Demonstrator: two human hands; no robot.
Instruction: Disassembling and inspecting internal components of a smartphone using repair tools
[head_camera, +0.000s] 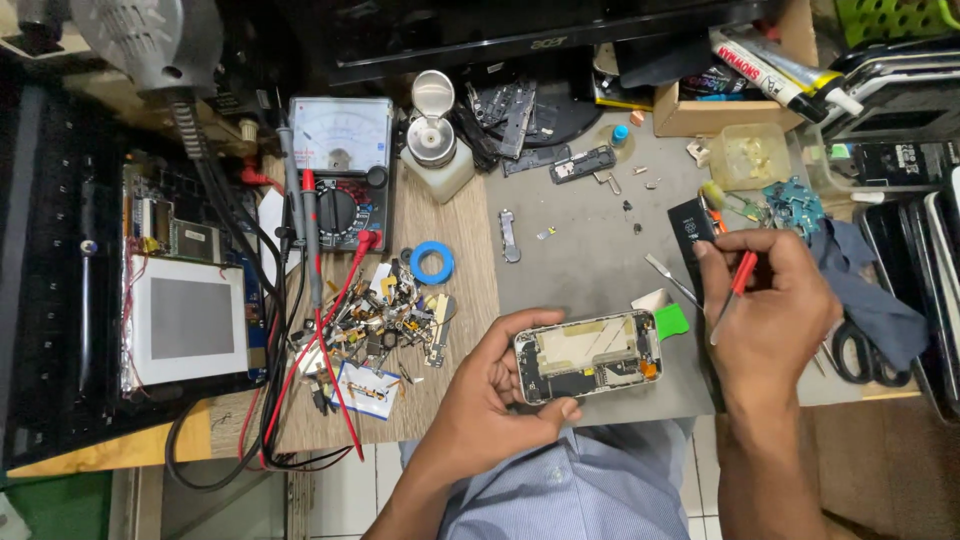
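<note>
At the lower centre of the frame the left hand (495, 390) cradles an opened smartphone (588, 355), fingers curled under its far edge and thumb pressed along the near side, so the exposed interior faces up and stays steady just above the bench (575, 250). The right hand (770, 310), right of centre, is closed in a pen-like pinch around a red-handled screwdriver (732, 285), its tip angled down towards the phone's right end but apart from it. A green pull tab (672, 320) sticks out beside that end, and metal tweezers (672, 280) lie just behind it, between phone and tool. A black battery (692, 225) lies close by the right hand. To the left, a heap of small phone parts (385, 320) sits beside an analogue multimeter (340, 165) whose red and black leads trail down the frame. A blue tape roll (432, 262) and a pump dispenser bottle (435, 145) stand further back.
</note>
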